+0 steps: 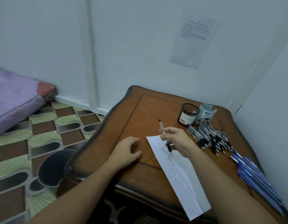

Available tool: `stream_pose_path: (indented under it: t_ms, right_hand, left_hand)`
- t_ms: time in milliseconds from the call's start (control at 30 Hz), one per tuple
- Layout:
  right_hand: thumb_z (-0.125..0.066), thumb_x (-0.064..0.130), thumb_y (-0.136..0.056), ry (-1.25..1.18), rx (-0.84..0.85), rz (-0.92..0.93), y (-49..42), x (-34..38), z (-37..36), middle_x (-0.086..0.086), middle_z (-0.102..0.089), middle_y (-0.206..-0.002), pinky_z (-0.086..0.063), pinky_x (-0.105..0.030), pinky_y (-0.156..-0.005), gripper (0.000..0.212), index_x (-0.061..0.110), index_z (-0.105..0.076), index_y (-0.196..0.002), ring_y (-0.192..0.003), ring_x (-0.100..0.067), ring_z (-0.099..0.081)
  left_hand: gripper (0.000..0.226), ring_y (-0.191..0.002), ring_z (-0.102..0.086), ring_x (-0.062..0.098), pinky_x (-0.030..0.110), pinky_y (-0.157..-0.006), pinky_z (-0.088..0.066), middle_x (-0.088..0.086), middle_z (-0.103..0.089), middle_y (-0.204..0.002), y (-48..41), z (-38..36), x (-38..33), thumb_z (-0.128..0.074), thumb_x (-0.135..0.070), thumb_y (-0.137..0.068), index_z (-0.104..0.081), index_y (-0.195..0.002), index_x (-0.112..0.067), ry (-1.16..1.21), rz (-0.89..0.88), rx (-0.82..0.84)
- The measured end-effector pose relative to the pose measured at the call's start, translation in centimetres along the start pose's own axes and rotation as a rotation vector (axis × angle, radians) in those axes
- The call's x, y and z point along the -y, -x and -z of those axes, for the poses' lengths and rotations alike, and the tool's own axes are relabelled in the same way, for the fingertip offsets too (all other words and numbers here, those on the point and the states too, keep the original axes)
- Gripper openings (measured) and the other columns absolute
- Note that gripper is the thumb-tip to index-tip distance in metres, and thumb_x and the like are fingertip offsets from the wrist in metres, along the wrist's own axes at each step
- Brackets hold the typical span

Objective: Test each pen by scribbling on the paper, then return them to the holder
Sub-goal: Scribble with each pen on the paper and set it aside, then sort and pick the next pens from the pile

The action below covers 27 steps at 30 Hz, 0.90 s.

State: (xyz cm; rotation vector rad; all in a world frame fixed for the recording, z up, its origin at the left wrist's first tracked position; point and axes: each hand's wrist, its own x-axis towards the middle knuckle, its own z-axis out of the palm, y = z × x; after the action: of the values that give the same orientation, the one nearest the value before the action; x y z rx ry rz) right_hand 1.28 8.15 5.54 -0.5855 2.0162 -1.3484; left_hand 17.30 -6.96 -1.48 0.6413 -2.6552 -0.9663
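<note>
Pen (164, 136) pinched in right hand (175, 139), tip at paper (177, 173); left hand (125, 152) relaxed on table (140, 113) beside paper, holding nothing. Risk: unpinned paper likely slides under scribble. Holder (187, 114) stands beyond

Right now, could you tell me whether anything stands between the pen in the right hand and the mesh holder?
Nothing visible does. The pen in the right hand has bare table and open air up to the mesh holder; the pile of black pens lies low, to the right.
</note>
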Motion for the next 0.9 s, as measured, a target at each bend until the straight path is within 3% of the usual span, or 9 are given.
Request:
stream_pose_path:
  t_ms: [100,200,300,500,600,667,733,900]
  right_hand:
    - [-0.076,0.013,-0.086,0.119,0.062,0.048,-0.5,1.6,-3.7,-0.005,-0.067,-0.091,-0.046,-0.031,-0.064,0.021,0.016,-0.071,-0.106,-0.078,-0.019,-0.058]
    - [-0.078,0.019,-0.085,0.181,0.162,0.108,-1.0,3.3,-8.5,-0.002,-0.069,-0.090,-0.046,-0.028,-0.065,0.023,0.016,-0.071,-0.106,-0.083,-0.018,-0.063]
    - [-0.080,0.018,-0.083,0.246,0.254,0.150,-1.3,4.8,-14.1,-0.002,-0.065,-0.083,-0.044,-0.027,-0.060,0.025,0.013,-0.071,-0.106,-0.075,-0.016,-0.059]
    - [-0.082,0.015,-0.080,0.322,0.382,0.208,-2.7,6.8,-24.8,-0.002,-0.066,-0.090,-0.051,-0.027,-0.067,0.033,0.010,-0.070,-0.110,-0.077,-0.014,-0.061]
    - [-0.078,0.016,-0.084,0.398,0.398,0.183,-3.5,7.7,-28.8,-0.005,-0.068,-0.098,-0.058,-0.036,-0.073,0.026,0.009,-0.069,-0.108,-0.080,-0.016,-0.062]
    - [-0.077,0.019,-0.086,0.545,0.424,0.182,-3.9,7.9,-30.5,-0.007,-0.067,-0.104,-0.060,-0.038,-0.076,0.028,0.011,-0.065,-0.110,-0.083,-0.020,-0.064]
    - [-0.077,0.023,-0.087,0.629,0.435,0.189,-4.1,7.7,-31.3,-0.009,-0.067,-0.106,-0.056,-0.032,-0.070,0.033,0.010,-0.064,-0.115,-0.084,-0.021,-0.065]
    - [-0.072,0.025,-0.091,0.477,0.413,0.160,-4.7,6.4,-29.4,-0.007,-0.069,-0.108,-0.054,-0.026,-0.063,0.028,0.015,-0.066,-0.116,-0.082,-0.017,-0.066]
  left_hand:
    - [0.061,-0.145,-0.028,0.015,0.024,-0.117,-0.016,-0.001,-0.043,-0.151,2.4,3.3,3.2,-0.063,-0.049,-0.089,-0.052,-0.140,-0.019,-0.170,0.035,0.019]
    - [0.066,-0.142,-0.032,0.018,0.030,-0.117,-0.020,0.000,-0.043,-0.150,5.1,7.3,6.3,-0.055,-0.061,-0.087,-0.053,-0.140,-0.021,-0.286,0.109,-0.029]
    - [0.061,-0.138,-0.037,0.019,0.033,-0.112,-0.029,0.000,-0.047,-0.145,8.0,11.0,9.0,-0.055,-0.057,-0.090,-0.054,-0.139,-0.020,-0.320,0.201,-0.078]
    - [0.056,-0.132,-0.044,0.016,0.040,-0.107,-0.041,-0.002,-0.045,-0.148,12.0,15.8,14.3,-0.055,-0.052,-0.091,-0.052,-0.139,-0.024,-0.287,0.401,-0.193]
    - [0.053,-0.125,-0.048,0.014,0.031,-0.101,-0.042,-0.003,-0.048,-0.144,12.5,17.1,15.6,-0.057,-0.047,-0.093,-0.053,-0.139,-0.023,-0.255,0.439,-0.230]
    - [0.051,-0.123,-0.049,0.013,0.029,-0.097,-0.040,-0.004,-0.049,-0.141,12.4,17.5,16.2,-0.058,-0.044,-0.093,-0.052,-0.140,-0.022,-0.237,0.465,-0.235]
    - [0.052,-0.122,-0.050,0.013,0.033,-0.101,-0.043,-0.003,-0.052,-0.140,12.0,17.6,16.7,-0.057,-0.046,-0.092,-0.053,-0.139,-0.023,-0.216,0.472,-0.222]
    - [0.056,-0.126,-0.050,0.014,0.044,-0.104,-0.045,-0.003,-0.052,-0.141,11.0,16.8,16.0,-0.057,-0.051,-0.090,-0.052,-0.139,-0.025,-0.166,0.455,-0.214]
